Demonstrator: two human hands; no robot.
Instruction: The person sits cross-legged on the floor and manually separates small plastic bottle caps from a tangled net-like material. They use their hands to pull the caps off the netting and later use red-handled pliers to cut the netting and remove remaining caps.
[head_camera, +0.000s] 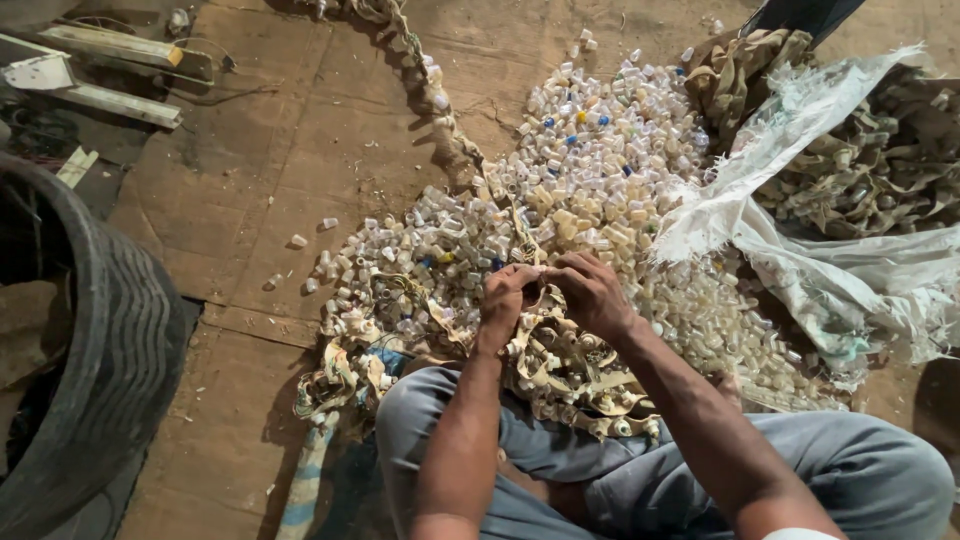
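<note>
Knees: two legs in grey trousers (840, 465) are nearest the camera, bent and spread apart, the person sitting low on the floor.
Forearms: two bare arms reach forward from the lower edge and meet over the lap.
Left hand: the left hand (505, 300) is curled, its fingers pressed together on a small piece of the tan strip; what sits inside the grip is hidden.
Right hand: the right hand (590, 290) is bent over the same spot, fingertips pinching the strip, touching the left hand.
Strip: a tan webbing strip (570, 375) studded with small caps lies bunched over the lap and knees, running up to the two hands.
Floor: flattened brown cardboard sheets (290, 160) cover the floor, dusty, with seams and scuffs showing.
Caps: one broad heap of small pale plastic caps (590, 170) spreads ahead of the hands, far too many to count; a few blue ones show near its far end, and several lie loose to the left of it.
Sacks: one torn white woven sack (800, 250) lies on the right, beside a mound of more tan strips (880, 150).
Tyre: one black rubber tyre (120, 340) stands at the left edge.
Far corner: pale boards and scraps (90, 70) lie at upper left in dim light.
</note>
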